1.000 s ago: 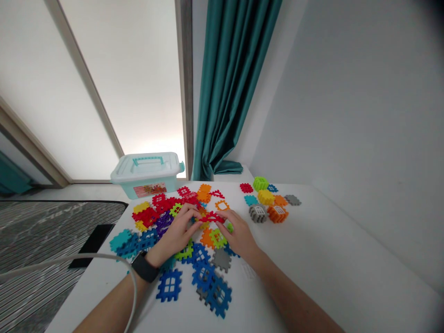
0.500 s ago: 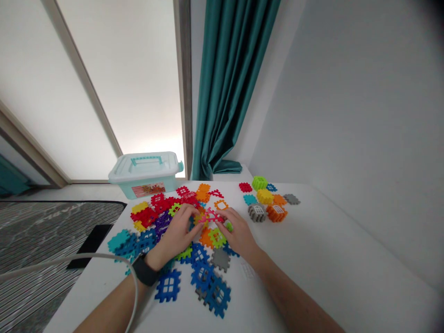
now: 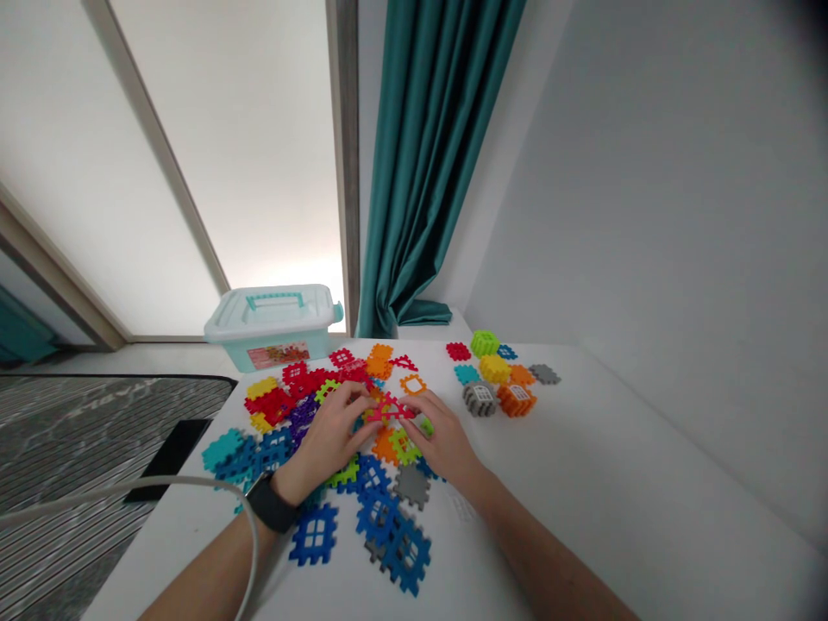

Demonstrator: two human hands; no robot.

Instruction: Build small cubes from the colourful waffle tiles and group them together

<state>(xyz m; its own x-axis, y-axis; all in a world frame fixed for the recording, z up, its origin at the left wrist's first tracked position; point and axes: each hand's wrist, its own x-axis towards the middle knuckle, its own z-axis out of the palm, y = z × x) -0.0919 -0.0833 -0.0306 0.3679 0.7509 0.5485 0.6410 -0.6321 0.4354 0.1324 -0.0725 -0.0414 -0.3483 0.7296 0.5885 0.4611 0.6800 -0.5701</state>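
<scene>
A pinkish-red triangular building tile (image 3: 390, 409) is held up between my two hands over the pile. My left hand (image 3: 336, 423), with a dark watch on its wrist, pinches the tile's left end. At its right end, the fingertips of my right hand (image 3: 441, 431) grip it. Under and around the hands lie loose interlocking tiles: red ones (image 3: 268, 405), purple ones (image 3: 302, 416), a lime green one (image 3: 404, 446), a grey one (image 3: 412, 486) and blue ones (image 3: 407, 552). My fingers hide part of the pile.
A pale teal lidded box (image 3: 275, 323) stands at the table's back left. Assembled blocks, among them grey (image 3: 479, 398), orange (image 3: 516, 399), yellow (image 3: 495, 369) and lime (image 3: 485, 343), sit back right beside flat tiles. A white cable (image 3: 161, 479) crosses near my left forearm.
The triangular tile has tilted slightly between my fingers, showing more of its face. Both hands stay nearly in place, and the rest of the table looks the same.
</scene>
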